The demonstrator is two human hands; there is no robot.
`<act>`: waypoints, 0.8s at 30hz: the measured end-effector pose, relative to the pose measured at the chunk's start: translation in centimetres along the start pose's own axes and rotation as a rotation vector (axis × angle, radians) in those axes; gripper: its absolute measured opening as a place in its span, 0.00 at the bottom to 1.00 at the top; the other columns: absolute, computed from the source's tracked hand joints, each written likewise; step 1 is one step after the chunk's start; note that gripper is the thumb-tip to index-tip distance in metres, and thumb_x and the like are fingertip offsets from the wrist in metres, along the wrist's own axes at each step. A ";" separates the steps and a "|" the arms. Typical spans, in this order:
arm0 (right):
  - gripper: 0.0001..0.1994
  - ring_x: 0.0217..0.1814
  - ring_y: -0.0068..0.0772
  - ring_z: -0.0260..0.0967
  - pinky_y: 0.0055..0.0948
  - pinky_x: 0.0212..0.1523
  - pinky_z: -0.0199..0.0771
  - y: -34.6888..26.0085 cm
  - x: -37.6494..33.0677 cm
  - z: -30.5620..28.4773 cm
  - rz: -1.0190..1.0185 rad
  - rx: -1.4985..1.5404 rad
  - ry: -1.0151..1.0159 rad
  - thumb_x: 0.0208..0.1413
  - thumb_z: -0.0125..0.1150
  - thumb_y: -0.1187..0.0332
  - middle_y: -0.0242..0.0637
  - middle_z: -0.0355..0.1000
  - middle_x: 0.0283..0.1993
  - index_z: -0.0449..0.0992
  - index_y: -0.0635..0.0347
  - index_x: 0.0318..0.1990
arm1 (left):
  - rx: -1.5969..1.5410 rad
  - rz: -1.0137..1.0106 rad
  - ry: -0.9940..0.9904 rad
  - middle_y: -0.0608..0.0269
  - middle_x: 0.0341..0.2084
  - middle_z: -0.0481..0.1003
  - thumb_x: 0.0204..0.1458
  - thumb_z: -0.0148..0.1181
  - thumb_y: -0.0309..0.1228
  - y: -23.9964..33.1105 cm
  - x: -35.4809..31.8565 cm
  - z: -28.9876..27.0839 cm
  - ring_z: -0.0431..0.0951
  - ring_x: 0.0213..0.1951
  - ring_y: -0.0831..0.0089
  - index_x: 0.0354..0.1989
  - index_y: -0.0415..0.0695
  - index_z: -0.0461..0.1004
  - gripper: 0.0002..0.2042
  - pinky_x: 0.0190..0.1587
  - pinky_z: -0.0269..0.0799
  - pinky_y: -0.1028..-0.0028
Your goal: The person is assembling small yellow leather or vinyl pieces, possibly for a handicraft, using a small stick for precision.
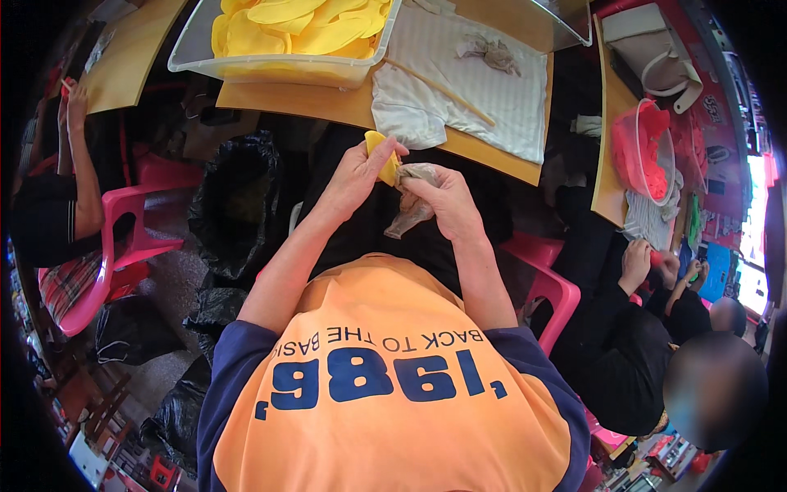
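My left hand [354, 174] pinches a small yellow flat piece [382, 156] just below the table edge. Touching that piece, my right hand [447, 197] grips a crumpled grey rag [412, 209] whose loose end hangs down over my dark lap. Both hands are close together in front of my orange shirt. On the wooden table [344, 105] above them stands a clear plastic tub [270, 67] full of several similar yellow pieces [303, 25]. A white striped cloth [467, 82] lies beside it, with a thin wooden stick [443, 92] and another crumpled rag [490, 51] on top.
A black rubbish bag [238, 205] stands open at my left, more black bags [176, 410] on the floor. A person sits on a pink chair [115, 238] at far left. At right, another person in black works beside a red basket [643, 152] on a second table.
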State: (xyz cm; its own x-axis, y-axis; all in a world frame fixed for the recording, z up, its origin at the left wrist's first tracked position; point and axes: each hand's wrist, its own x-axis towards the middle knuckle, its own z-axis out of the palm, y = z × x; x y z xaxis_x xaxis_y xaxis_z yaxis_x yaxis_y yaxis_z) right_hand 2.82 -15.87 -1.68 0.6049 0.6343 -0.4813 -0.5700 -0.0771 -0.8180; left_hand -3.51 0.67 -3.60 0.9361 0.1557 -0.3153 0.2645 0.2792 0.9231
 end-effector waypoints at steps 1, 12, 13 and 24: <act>0.06 0.23 0.18 0.68 0.18 0.24 0.67 0.1 0.0 0.0 0.000 0.002 0.002 0.52 0.61 0.73 0.30 0.72 0.24 0.76 0.64 0.36 | 0.003 -0.001 0.005 0.65 0.34 0.73 0.61 0.45 0.47 0.2 0.0 0.1 0.73 0.37 0.80 0.42 0.41 0.72 0.19 0.42 0.70 0.79; 0.06 0.25 0.20 0.70 0.19 0.28 0.70 0.6 0.0 0.7 -0.197 0.128 0.141 0.50 0.61 0.78 0.32 0.73 0.27 0.75 0.66 0.36 | -0.235 -0.138 -0.010 0.60 0.39 0.74 0.57 0.56 0.33 1.2 -1.0 -0.2 0.76 0.42 0.73 0.46 0.37 0.69 0.14 0.47 0.74 0.72; 0.06 0.25 0.20 0.70 0.19 0.28 0.70 1.0 0.2 0.6 -0.199 0.131 0.145 0.50 0.61 0.78 0.32 0.73 0.27 0.75 0.66 0.36 | -0.244 -0.169 0.009 0.60 0.39 0.75 0.56 0.57 0.33 1.6 -1.0 -0.2 0.76 0.41 0.74 0.45 0.36 0.70 0.14 0.44 0.75 0.74; 0.06 0.26 0.16 0.69 0.18 0.28 0.69 1.6 0.4 1.1 -0.320 -0.123 0.268 0.49 0.65 0.74 0.29 0.73 0.26 0.75 0.65 0.34 | -0.205 -0.218 0.100 0.59 0.37 0.75 0.56 0.57 0.39 1.1 -0.1 0.3 0.77 0.38 0.75 0.41 0.35 0.74 0.16 0.38 0.76 0.76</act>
State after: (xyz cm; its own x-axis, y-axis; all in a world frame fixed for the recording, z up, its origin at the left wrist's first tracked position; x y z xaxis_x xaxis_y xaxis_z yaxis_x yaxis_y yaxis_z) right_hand 1.57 -14.89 -2.85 0.8727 0.4201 -0.2487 -0.2694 -0.0103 -0.9630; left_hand -3.23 0.72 -2.46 0.8325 0.1612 -0.5301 0.3944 0.4996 0.7713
